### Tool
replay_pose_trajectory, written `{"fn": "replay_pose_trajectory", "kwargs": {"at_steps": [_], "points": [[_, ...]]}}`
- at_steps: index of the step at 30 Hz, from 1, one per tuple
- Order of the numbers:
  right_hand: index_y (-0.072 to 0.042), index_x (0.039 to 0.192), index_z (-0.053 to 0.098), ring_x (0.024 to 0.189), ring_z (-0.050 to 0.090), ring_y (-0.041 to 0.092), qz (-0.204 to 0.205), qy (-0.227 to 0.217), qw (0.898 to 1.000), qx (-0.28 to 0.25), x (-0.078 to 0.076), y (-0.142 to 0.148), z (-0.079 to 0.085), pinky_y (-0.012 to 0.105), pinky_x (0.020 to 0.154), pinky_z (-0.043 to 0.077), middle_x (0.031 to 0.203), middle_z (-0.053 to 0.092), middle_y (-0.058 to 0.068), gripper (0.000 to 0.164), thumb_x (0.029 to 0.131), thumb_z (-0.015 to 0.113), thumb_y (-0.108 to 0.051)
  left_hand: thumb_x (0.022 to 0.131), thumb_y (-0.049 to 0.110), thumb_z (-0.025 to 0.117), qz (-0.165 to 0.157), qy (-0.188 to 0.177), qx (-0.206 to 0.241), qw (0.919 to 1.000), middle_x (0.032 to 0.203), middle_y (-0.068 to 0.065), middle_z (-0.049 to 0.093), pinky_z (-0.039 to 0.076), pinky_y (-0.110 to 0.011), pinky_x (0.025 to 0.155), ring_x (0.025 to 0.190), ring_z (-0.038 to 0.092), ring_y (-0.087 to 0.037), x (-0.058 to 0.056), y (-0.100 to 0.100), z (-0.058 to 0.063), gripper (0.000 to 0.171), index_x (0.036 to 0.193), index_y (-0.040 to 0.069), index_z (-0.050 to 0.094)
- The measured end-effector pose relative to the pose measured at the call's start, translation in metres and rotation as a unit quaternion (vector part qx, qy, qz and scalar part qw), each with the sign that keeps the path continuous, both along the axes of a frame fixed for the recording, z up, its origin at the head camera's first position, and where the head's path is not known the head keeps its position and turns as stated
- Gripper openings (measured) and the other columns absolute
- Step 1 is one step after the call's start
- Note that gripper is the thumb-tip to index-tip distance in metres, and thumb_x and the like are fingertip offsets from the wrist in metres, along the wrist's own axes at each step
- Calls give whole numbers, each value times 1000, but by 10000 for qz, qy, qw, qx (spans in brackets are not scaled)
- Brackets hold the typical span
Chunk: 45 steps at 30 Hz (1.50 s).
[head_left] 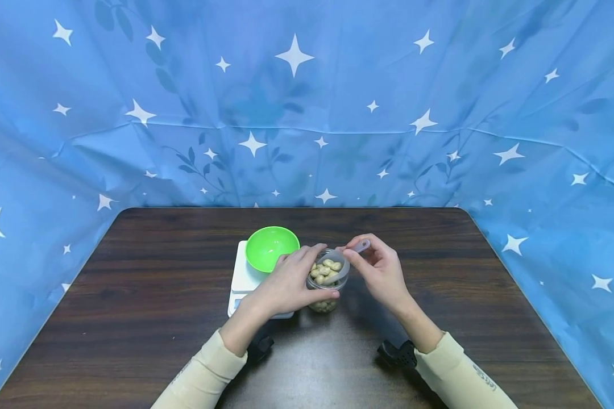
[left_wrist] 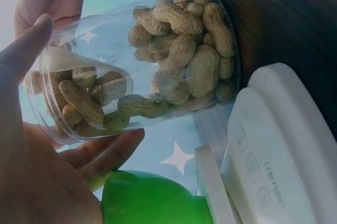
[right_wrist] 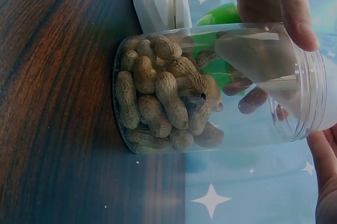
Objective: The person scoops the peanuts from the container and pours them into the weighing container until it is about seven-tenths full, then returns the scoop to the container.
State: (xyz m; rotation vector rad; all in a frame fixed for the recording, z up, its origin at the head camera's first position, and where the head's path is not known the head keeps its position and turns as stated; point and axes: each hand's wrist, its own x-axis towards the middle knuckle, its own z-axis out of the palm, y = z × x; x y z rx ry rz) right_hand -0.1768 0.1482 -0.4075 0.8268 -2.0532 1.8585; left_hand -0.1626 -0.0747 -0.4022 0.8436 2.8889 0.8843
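Observation:
A clear plastic jar [head_left: 321, 307] stands on the table with unshelled peanuts [left_wrist: 179, 55] in its lower part. My left hand [head_left: 290, 284] grips the jar near its mouth, thumb on the near side and fingers on the far side. Between thumb and fingers, my right hand [head_left: 378, 270] pinches the handle of a translucent scoop [head_left: 361, 245]. The scoop's bowl sits inside the jar's mouth, loaded with several peanuts. In the right wrist view, the jar [right_wrist: 247, 124] shows peanuts at its base and the pale scoop [right_wrist: 258, 58] slanting in its upper part.
Left of the jar stands a white kitchen scale [head_left: 245, 278] with a green bowl [head_left: 266, 244] on it. The dark wooden table [head_left: 148, 295] extends to both sides. A blue star-patterned curtain [head_left: 307, 102] hangs behind it. Black straps circle both wrists.

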Motion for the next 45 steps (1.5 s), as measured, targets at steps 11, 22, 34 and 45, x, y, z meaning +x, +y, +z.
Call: {"fn": "replay_pose_trajectory", "kwargs": {"at_steps": [11,22,34,45], "points": [[5,109,64,104,72,23,40,-62,9999,-101,0,1,-1,30,82,57,106,67,22,13,98,61,11,85,68,71,-18,-30,-2,10000,137,-2,56,38,-51,103,124,54,-19,0,0,0,97,158,15,36],[4,110,64,104,72,24,57,-69,9999,-101,1,0,0,31,83,57,106,69,19,13,98,61,10,85,62,75,-19,-43,96,9999,135,-3,56,38,-51,102,121,55,-20,0,0,0,94,157,14,38],[5,109,64,102,72,23,45,-86,9999,-106,2,0,-1,29,79,58,105,67,22,12,98,61,10,86,65,73,-28,-32,90,10000,136,-3,56,38,-52,102,122,54,-20,0,-1,-1,96,157,13,38],[5,109,64,103,72,24,81,-98,9999,-96,3,1,-4,29,78,58,105,68,20,11,99,61,8,87,64,72,33,-32,97,9999,140,-5,54,39,-51,100,124,53,-20,4,1,-3,94,158,14,36]]}}
